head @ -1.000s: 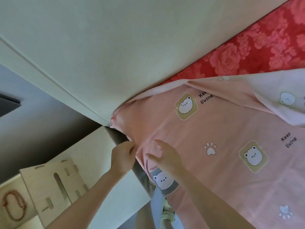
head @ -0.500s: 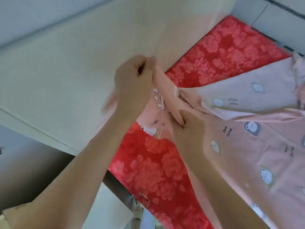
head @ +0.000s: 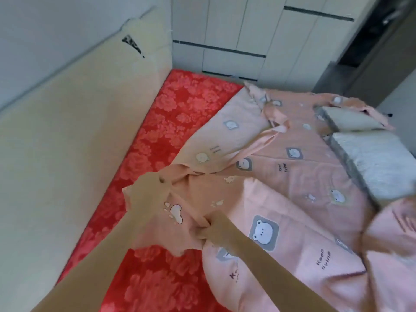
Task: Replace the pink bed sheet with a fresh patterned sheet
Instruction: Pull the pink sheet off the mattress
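The pink bed sheet [head: 292,181], printed with bears and paw marks, lies folded back across the right half of the bed, its near-left corner lifted off in both hands. A second ago that corner was still hooked over the mattress by the headboard. Now we see it pulled free, and a wide strip of red floral mattress [head: 171,122] lies bare from the near edge to the far end. We judge the stripping well begun but not finished, as the sheet still covers the right side. No fresh patterned sheet shows that we can name.

The left hand [head: 148,194] is reached forward with the arm nearly straight, its fingers clenched round a gathered wad of the sheet's edge over the bare strip. The right hand [head: 216,228] sits nearer and to the right, knuckles up, pinching a fold of the same cloth, which is drawn taut between the two hands.

Two pale pillows [head: 373,163] rest on the sheet at the far right. A cream padded headboard [head: 67,154] runs along the left, and a white wardrobe [head: 236,37] stands beyond the far end.
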A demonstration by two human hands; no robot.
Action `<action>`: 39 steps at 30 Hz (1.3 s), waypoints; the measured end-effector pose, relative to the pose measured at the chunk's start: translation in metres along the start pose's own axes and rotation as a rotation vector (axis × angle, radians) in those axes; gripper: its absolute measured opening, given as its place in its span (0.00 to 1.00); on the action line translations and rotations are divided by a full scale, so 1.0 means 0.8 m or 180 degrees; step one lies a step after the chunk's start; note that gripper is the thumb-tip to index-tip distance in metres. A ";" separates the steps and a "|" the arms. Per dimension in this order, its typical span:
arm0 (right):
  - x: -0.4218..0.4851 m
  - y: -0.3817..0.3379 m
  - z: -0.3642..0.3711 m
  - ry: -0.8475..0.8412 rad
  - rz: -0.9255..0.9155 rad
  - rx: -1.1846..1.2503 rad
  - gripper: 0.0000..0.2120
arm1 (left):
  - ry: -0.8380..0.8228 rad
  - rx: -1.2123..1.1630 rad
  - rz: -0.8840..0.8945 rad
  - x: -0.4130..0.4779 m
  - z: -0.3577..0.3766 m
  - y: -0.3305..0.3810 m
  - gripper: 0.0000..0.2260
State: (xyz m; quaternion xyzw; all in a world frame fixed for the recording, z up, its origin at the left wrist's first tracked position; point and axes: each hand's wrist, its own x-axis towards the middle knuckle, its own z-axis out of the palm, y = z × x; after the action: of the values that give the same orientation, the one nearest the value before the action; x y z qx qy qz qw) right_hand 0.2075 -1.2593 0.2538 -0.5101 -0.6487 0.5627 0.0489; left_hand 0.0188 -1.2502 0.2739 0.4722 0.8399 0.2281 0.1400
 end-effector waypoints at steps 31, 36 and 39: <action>-0.488 0.560 -0.462 0.2951 0.1246 0.1411 0.12 | -0.1037 0.0248 0.1909 -0.346 0.395 0.593 0.18; -0.511 0.604 -0.521 0.2994 0.1305 0.1184 0.14 | -0.1257 0.0056 0.2169 -0.387 0.460 0.703 0.12; -0.510 0.629 -0.575 0.2902 0.1372 0.1051 0.14 | -0.1368 -0.0071 0.2169 -0.395 0.515 0.768 0.12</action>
State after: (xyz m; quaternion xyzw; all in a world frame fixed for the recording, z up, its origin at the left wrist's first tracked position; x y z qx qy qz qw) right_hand 0.9997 -1.3163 0.2356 -0.8102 -0.3449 0.3757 0.2888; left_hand 0.8156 -1.1413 0.2436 0.7590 0.5843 0.1666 0.2339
